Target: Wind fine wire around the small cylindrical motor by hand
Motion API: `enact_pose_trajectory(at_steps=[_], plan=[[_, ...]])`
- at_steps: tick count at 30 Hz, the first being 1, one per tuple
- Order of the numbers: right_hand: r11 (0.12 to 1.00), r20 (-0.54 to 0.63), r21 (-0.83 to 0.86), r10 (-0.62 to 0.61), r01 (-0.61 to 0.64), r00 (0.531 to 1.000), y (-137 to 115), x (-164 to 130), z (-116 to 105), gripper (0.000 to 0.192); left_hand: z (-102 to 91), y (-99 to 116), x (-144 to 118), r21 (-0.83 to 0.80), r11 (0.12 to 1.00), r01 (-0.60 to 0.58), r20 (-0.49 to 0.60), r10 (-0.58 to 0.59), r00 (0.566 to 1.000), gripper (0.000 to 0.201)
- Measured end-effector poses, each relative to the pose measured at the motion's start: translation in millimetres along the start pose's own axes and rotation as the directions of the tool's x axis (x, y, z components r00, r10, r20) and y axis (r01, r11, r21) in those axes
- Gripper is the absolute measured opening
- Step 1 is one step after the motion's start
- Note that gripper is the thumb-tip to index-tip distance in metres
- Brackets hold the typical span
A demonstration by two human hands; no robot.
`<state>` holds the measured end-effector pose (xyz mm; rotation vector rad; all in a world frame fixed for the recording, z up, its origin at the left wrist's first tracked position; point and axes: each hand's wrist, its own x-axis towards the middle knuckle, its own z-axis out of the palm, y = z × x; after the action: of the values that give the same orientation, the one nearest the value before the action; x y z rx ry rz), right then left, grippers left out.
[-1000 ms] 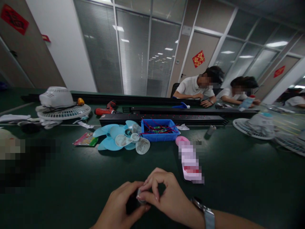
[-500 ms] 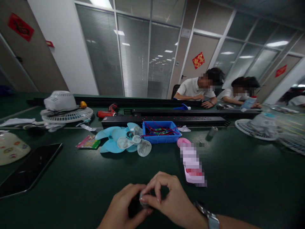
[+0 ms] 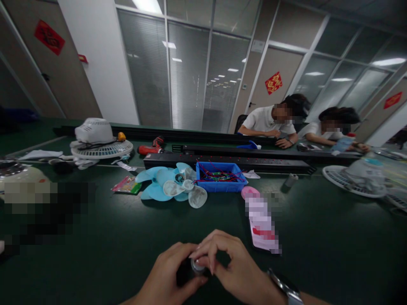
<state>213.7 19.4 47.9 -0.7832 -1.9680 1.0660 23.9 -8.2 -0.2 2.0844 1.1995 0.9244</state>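
Observation:
My left hand (image 3: 167,273) is curled around a small silver-grey cylinder (image 3: 197,267), thumb on the near side and fingers on the far side. Its round top shows between my two hands, while the lower part is hidden. My right hand (image 3: 237,262), with a metal-band watch at the wrist, bends over from the right. Its thumb and fingers are bunched together at the cylinder's top edge; whether they pinch a small part there cannot be made out. Beyond them, a similar cylinder (image 3: 291,180) stands on the dark green table (image 3: 127,237).
Blue and clear fan blades (image 3: 162,182) lie beside a blue bin (image 3: 222,186) of wires. A pink blurred object (image 3: 262,228) is nearer right. Behind are black rails (image 3: 222,160), a red power drill (image 3: 151,147) and fan parts (image 3: 98,142). Two people (image 3: 267,123) sit across the table.
The view has swung slightly left, so the scene sits farther right. My right fingertips have shifted on the cylinder, and more of its round top shows. My left hand keeps its hold.

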Motion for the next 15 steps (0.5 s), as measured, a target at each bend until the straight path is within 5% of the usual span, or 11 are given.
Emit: enact_pose_trajectory(at_steps=[9,15], plan=[[0.983,-0.097,0.014,0.181,-0.180,0.979,2.5,-0.3,2.7,0.036,0.7,-4.4,-0.7,-0.017,1.000,0.010,0.038,-0.009,0.999,0.038],[0.996,-0.106,-0.031,0.076,-0.080,0.991,4.3,-0.8,3.6,0.034,0.2,-3.5,1.3,-0.014,1.000,0.013,0.043,-0.012,0.999,0.034]])
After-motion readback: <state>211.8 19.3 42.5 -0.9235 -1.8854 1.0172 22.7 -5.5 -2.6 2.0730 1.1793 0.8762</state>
